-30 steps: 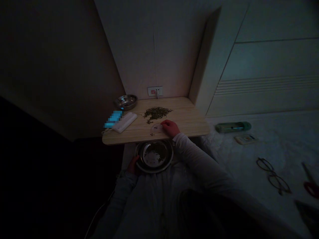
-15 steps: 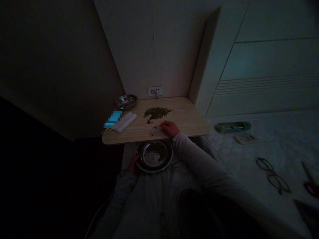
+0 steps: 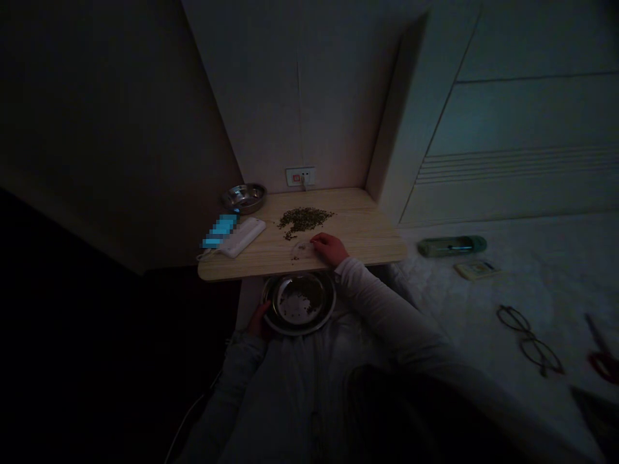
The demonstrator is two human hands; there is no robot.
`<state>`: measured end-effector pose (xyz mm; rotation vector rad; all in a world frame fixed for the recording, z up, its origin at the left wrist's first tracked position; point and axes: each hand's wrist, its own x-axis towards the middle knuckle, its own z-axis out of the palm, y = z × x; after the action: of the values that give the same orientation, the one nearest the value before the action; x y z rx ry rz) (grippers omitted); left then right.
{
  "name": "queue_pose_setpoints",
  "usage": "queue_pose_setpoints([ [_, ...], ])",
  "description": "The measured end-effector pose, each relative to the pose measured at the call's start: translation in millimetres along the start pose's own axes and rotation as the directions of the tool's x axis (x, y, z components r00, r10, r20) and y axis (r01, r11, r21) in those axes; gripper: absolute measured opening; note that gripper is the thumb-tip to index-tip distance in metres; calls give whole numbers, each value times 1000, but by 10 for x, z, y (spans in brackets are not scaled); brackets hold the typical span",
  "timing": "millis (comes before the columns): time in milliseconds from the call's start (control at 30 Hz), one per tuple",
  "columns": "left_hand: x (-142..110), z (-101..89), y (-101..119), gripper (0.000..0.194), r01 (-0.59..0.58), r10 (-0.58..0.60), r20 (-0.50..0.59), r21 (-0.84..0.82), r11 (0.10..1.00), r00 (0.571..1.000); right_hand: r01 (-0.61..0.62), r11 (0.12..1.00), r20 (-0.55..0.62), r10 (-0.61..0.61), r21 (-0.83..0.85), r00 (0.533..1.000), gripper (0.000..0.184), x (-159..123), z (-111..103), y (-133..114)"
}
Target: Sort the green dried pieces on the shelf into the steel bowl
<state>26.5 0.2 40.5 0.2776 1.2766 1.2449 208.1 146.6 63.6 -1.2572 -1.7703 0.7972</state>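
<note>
My right hand [image 3: 330, 249] pinches the edge of a clear, thin plastic disc [image 3: 302, 250] that lies low over the wooden tabletop [image 3: 367, 225]. A few small dark grains show at the disc. Just beyond it spreads a heap of small green grains, like mung beans [image 3: 304, 219]. Below the table's near edge, my left hand [image 3: 259, 320] grips the left rim of a round metal basin [image 3: 298, 333] over my lap. Grains lie scattered on the basin's shiny bottom. The left fingers are partly hidden under the rim.
At the table's left stand a metal bowl [image 3: 245, 198], a lit phone [image 3: 220, 231] and a white power bank [image 3: 243, 237] with a cable. A wall socket [image 3: 300, 176] sits behind. On the bed lie a green bottle [image 3: 452, 246], a small pale device [image 3: 476, 269], glasses [image 3: 530, 340] and scissors [image 3: 603, 364].
The clear disc shifts slightly over the few loose grains near the table edge, with my right hand almost in place. My left hand and the basin stay where they were.
</note>
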Motion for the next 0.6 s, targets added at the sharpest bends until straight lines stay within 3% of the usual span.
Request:
queue_pose_setpoints([
  [100,-34,41,22,20,81,-81,-8,-37,996,997,-10,1000,5,10,5,1000,20,-9,9,-3],
  [267,-50,57,29,25,69,-71,-39,-57,996,997,-28,999,16,28,20,999,19,-10,5,-20],
  [600,-77,68,50,26,91,-91,2,-92,992,996,-24,1000,41,24,4,999,19,-18,-12,-38],
])
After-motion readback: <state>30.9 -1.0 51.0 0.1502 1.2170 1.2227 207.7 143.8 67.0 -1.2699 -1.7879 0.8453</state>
